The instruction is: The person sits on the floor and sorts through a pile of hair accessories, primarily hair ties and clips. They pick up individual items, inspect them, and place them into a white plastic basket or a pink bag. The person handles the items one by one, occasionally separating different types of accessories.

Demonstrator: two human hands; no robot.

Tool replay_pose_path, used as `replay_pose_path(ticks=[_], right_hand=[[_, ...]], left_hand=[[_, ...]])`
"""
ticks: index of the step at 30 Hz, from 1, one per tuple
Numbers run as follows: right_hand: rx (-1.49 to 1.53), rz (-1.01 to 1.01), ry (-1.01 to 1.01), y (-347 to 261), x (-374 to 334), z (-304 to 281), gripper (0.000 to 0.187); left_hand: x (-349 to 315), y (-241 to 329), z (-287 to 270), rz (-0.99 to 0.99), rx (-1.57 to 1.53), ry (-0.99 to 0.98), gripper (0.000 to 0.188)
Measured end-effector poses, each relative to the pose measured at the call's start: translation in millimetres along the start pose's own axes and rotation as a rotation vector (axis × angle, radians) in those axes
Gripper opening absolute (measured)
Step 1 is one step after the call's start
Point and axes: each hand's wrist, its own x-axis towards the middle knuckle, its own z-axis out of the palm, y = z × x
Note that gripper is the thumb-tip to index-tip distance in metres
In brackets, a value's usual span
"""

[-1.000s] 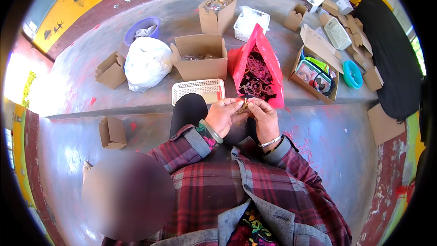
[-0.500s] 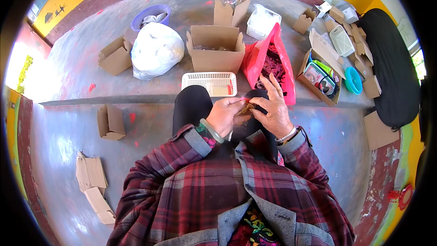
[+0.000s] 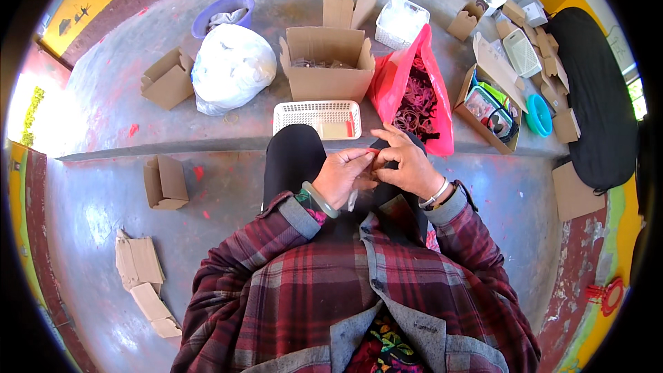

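Above my knees, my left hand (image 3: 338, 178) is closed, thumb and forefinger pinching a small red piece (image 3: 373, 152) whose kind I cannot make out. My right hand (image 3: 409, 167) meets it from the other side, thumb and forefinger pressed on the same piece, with the other fingers partly raised. Just beyond my knees sits a white perforated basket (image 3: 282, 119) with something pale and red inside. Right of it leans a bright pink bag (image 3: 442, 97), gaping, full of dark and pink bands or strands.
On the raised step stand a cardboard box (image 3: 328, 85) of clear packets, a stuffed white bag (image 3: 235, 72), a purple basin (image 3: 200, 25) and a turquoise basin (image 3: 539, 116). A small carton (image 3: 166, 183) and flattened cardboard (image 3: 141, 262) lie at left. A long black bag (image 3: 594, 97) lies far right.
My right hand has come down and closer to my left, its raised fingers lowering. Tan strands that hung between my hands no longer show. The view has shifted slightly.
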Motion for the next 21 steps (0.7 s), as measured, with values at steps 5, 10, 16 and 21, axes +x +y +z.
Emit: replay_pose_path(ticks=[5,10,16,21], right_hand=[[0.037,0.041,-0.088,16.7,-4.1,3.4,0.013],[0.177,0.15,0.103,15.6,-6.4,13.6,0.012],[0.288,0.179,0.225,10.7,-6.4,16.8,0.011],[0.037,0.061,0.18,9.8,-7.7,6.5,0.011]], left_hand=[[5.1,-9.7,-1.7,-0.007,-0.017,-0.029,0.026],[7.5,-8.5,-0.2,0.013,-0.084,0.006,0.026],[6.3,-7.5,0.9,0.029,-0.165,-0.015,0.025],[7.8,-11.9,-1.0,0.069,-0.14,-0.03,0.025]])
